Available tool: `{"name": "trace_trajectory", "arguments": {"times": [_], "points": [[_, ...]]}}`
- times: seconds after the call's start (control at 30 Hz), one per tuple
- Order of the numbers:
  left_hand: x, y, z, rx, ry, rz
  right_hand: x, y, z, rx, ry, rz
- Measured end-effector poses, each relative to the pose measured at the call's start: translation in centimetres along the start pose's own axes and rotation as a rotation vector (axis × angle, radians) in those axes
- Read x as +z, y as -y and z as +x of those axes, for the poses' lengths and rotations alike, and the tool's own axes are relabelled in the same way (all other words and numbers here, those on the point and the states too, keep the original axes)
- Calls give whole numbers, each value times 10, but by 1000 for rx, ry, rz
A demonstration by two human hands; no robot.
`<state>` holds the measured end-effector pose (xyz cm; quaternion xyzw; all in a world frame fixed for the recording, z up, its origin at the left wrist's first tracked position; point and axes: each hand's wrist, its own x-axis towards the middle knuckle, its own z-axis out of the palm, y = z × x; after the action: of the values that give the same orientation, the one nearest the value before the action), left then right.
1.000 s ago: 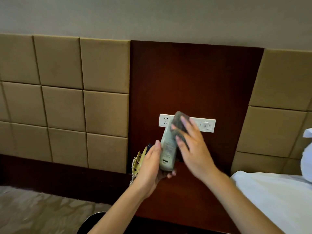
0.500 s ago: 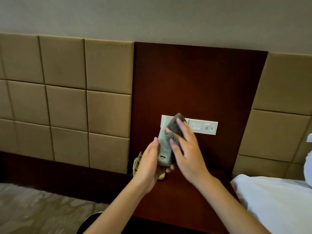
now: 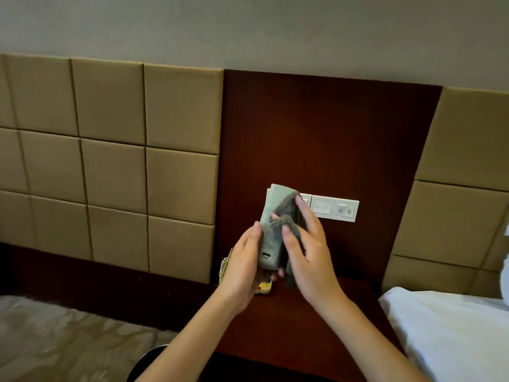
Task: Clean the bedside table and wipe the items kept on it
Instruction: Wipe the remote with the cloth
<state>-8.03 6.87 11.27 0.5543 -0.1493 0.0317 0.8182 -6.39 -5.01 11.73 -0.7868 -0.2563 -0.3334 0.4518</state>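
Over dark wooden desk (image 3: 316,326), my left hand (image 3: 242,266) grips pale grey remote (image 3: 271,238), right hand (image 3: 311,255) holds grey cloth (image 3: 289,213); rubbing hard might drop it.

Left hand (image 3: 243,267) grips an upright remote (image 3: 271,230); right hand (image 3: 309,252) presses a grey cloth (image 3: 289,216) against it.

No words or numbers can be read. On the white switch panel (image 3: 334,209), just right of the right hand (image 3: 308,249), are two small round symbols, one a slashed circle. Marks on the remote control (image 3: 268,244) in the left hand (image 3: 245,260) are too blurred to read.
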Motion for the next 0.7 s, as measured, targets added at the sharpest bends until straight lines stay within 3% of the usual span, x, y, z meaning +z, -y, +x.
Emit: {"name": "trace_trajectory", "arguments": {"times": [0.17,0.37,0.57,0.7], "points": [[3,2,-7,25,99,64,-16,-15,25,70,-44,-86],[8,-4,-2,22,127,66,-16,9,47,325,-106,453],[7,-12,13,130,-29,-31,18,26,0,206,-8,523],[0,-14,13,73,85,28,29,33,-29,144,-53,495]]}}
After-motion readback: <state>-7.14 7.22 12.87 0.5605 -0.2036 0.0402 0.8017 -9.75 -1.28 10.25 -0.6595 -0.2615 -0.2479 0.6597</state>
